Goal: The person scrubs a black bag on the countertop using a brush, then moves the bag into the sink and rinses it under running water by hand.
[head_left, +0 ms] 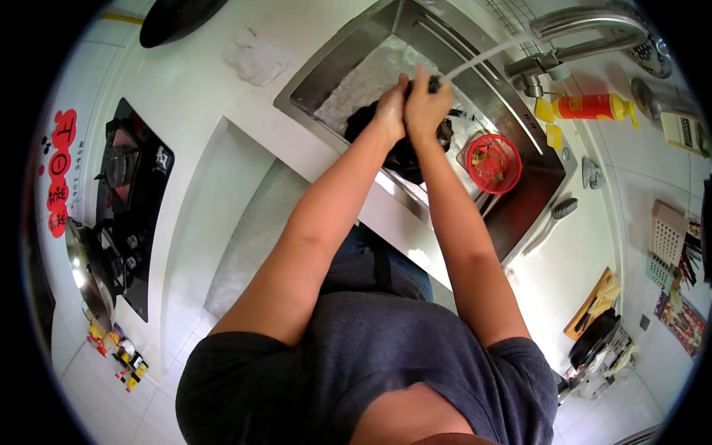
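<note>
Both hands are together over the steel sink (304, 93), holding a bunched black item, perhaps cloth (404, 159), that hangs below them. My left hand (391, 107) presses against its left side with the fingers closed. On the right, my right hand (429, 104) is wrapped round a dark upper part of it. Water (486, 55) runs from the curved faucet (586, 50) down to my right hand. Foamy water covers the sink's bottom. A red round basket (493, 163) with food scraps sits in the sink, right of the black item.
A yellow and red bottle (589, 107) and yellow sponges (552, 136) lie beyond the sink's right edge. A brush (564, 210) rests on the right counter. A white cloth (257, 58) lies left of the sink. The gas stove (130, 208) is far left.
</note>
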Demonstrator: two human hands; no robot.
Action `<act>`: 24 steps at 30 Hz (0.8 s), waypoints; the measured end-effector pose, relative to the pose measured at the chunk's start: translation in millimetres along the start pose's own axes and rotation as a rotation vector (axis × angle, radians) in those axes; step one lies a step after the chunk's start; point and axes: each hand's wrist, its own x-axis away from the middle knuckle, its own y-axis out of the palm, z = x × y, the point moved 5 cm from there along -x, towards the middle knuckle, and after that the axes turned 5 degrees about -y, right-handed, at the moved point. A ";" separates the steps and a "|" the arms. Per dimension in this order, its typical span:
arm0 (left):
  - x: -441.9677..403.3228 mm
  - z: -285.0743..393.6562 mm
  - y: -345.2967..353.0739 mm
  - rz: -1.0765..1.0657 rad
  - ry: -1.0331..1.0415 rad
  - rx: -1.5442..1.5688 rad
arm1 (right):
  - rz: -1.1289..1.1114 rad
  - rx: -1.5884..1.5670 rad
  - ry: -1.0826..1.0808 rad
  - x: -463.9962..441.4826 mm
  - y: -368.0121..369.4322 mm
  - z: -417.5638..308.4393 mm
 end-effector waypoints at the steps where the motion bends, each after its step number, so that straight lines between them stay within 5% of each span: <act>1: 5.8 -0.8 -3.5 0.283 0.009 -0.255 | 0.113 0.072 -0.021 -17.4 -1.4 10.4; 4: 18.4 5.8 5.9 0.456 0.019 -0.424 | 0.076 0.112 0.002 -12.1 -7.2 5.4; 5: -8.0 -2.4 -12.7 0.233 -0.016 -0.161 | 0.051 0.092 -0.068 4.4 -8.2 -9.4; 9: -3.5 15.5 -18.3 0.208 0.053 -0.392 | 0.024 -0.055 -0.091 37.9 -3.9 -20.6; 11: 7.7 3.3 1.1 0.144 0.036 -0.220 | 0.134 0.126 -0.049 15.6 -4.1 13.8; 12: 35.0 8.7 22.3 0.376 -0.053 -0.397 | 0.170 0.133 0.057 2.9 -11.4 22.5; 15: 56.1 15.0 34.6 0.446 -0.124 -0.464 | 0.091 0.079 -0.020 -13.7 -10.8 48.7; 18: 23.2 35.0 7.6 0.195 0.054 -0.544 | -0.301 0.007 0.333 -10.7 -12.4 1.1; 21: 54.0 60.3 35.2 0.154 0.090 -0.794 | -0.418 -0.401 0.452 -16.2 2.9 36.5; 24: 59.2 72.9 33.7 0.151 0.125 -0.722 | -0.568 -0.331 0.285 -29.3 -10.5 45.2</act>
